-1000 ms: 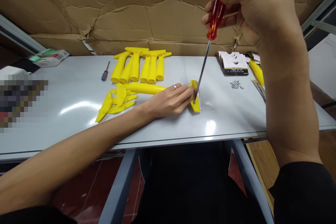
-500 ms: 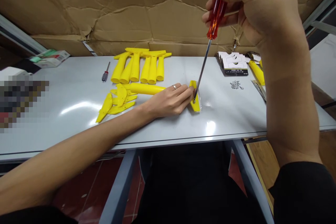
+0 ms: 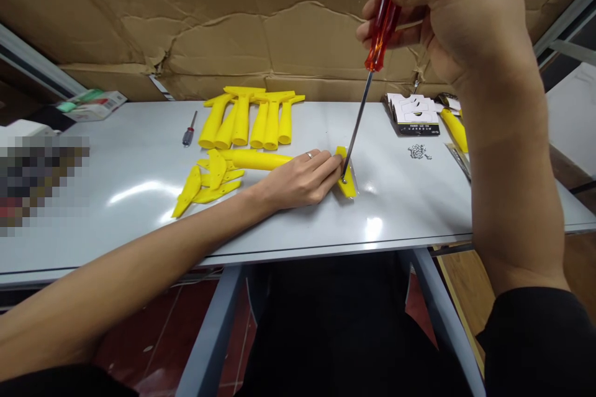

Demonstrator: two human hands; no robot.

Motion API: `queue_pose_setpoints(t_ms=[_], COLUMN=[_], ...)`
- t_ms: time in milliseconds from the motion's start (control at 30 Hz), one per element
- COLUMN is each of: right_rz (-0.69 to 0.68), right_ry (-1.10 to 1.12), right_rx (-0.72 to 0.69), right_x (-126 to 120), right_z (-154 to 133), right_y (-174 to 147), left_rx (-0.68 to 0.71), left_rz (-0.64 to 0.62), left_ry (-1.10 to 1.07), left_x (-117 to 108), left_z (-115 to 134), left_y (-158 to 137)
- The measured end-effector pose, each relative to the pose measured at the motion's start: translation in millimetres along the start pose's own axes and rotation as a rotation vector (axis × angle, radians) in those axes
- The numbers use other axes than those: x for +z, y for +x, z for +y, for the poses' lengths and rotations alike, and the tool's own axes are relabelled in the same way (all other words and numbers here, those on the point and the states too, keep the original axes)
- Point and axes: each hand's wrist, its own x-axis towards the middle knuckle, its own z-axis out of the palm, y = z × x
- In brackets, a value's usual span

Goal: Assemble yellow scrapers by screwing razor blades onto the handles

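Observation:
My left hand presses down around a yellow plastic scraper, whose long handle points left along the table. Past my fingertips shows its flat head, with a thin blade edge along the right side. In my right hand, raised high, is a screwdriver with a clear red handle, gripped between thumb and fingers. Its steel shaft slants down to the left, and the tip meets a small screw in the scraper's head. My left fingers lie right beside that tip.
Yellow T-shaped handles stand in a row behind, and loose yellow head plates lie left. A small screwdriver is near them. Several screws are piled at right, before printed cards. Cardboard lines the back.
The view has shifted very slightly. Both hands keep their grips, and the screwdriver tip stays on the screw with hardly any movement.

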Motion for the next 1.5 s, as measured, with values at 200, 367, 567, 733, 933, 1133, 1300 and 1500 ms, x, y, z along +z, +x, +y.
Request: queue_pose_setpoints(t_ms=[200, 367, 567, 733, 933, 1133, 1300, 1500], right_rz=[0.034, 0.038, 0.018, 0.071, 0.101, 0.075, 0.049, 0.058], right_ry=[0.018, 0.057, 0.005, 0.066, 0.064, 0.033, 0.026, -0.016], right_rx=[0.008, 0.022, -0.001, -0.018, -0.012, -0.051, -0.052, -0.037], right_x=[-2.7, -8.8, -10.5, -4.7, -5.0, -8.1, -9.8, -7.3], right_z=[3.1, 4.5, 1.0, -4.1, -8.8, -6.7, -5.3, -7.5], right_y=[2.9, 7.6, 7.5, 1.4, 0.6, 1.0, 2.7, 0.6], left_rx=[-0.003, -0.002, -0.028, -0.035, -0.044, -0.040, -0.027, -0.038], left_rz=[-0.016, -0.009, 0.003, -0.005, -0.031, -0.012, 0.024, -0.006], left_ry=[0.030, 0.024, -0.028, -0.037, -0.040, -0.035, -0.021, -0.003], left_x=[-1.2, -0.4, 1.4, 1.3, -0.1, -1.1, -1.2, -2.3], left_z=[-0.3, -0.6, -0.6, -0.3, -0.9, -0.7, -0.3, -0.1], left_y=[-1.2, -3.1, -4.5, -4.6, -5.4, -4.6, -2.9, -2.8])
